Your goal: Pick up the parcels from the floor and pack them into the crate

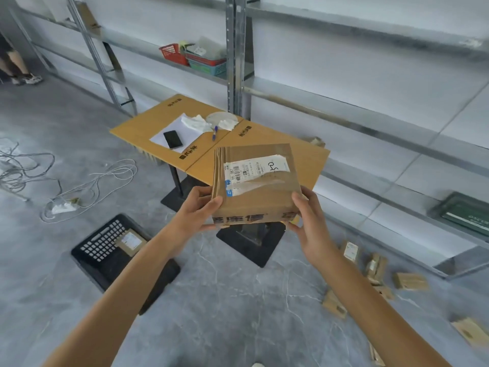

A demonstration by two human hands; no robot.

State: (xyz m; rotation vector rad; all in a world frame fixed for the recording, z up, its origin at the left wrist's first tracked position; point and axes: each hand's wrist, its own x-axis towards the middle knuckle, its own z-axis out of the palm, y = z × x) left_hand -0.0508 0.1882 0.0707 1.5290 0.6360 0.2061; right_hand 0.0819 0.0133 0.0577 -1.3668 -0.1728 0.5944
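Brown cardboard parcel with a white label (255, 181) is held up between both grips, the left grip (197, 211) curled round its near-left corner, the right grip (308, 221) round its near-right. Below-left of the left grip lies the black perforated plastic crate (100, 245); small brown parcels (409, 281) lie scattered below-right of the right grip.

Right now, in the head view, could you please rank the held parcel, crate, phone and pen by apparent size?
1. The crate and parcel: about alike; parcel nearer, crate partly hidden.
2. The phone.
3. The pen.
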